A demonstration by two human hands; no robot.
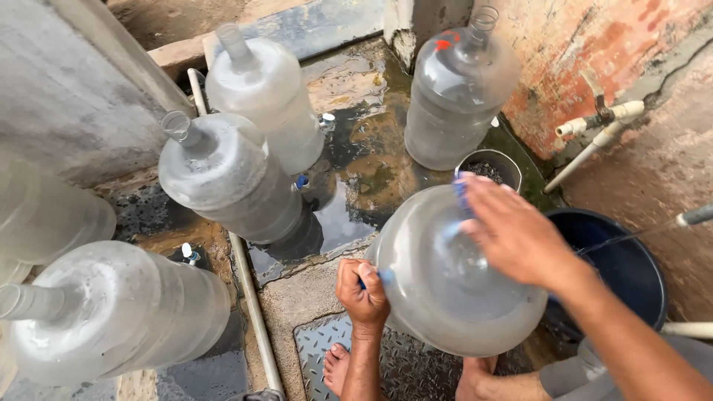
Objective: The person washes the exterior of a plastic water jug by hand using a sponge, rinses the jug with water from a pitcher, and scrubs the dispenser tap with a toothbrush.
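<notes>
No boxes, wrappers, signs or screens appear here. The only marking is a small red label or paint patch [443, 43] on the shoulder of the clear plastic water jug [457, 96] standing at the upper right, just beside the brick wall [572, 44]. The patch is irregular in shape, sitting near the jug's neck, and too small to tell anything more. The other large clear jugs show no labels.

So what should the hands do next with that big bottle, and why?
Probably keep scrubbing: the right hand presses something blue against the big clear bottle, while the left hand grips its side. Sliding the right hand to a fresh patch seems the likely next small move.
</notes>
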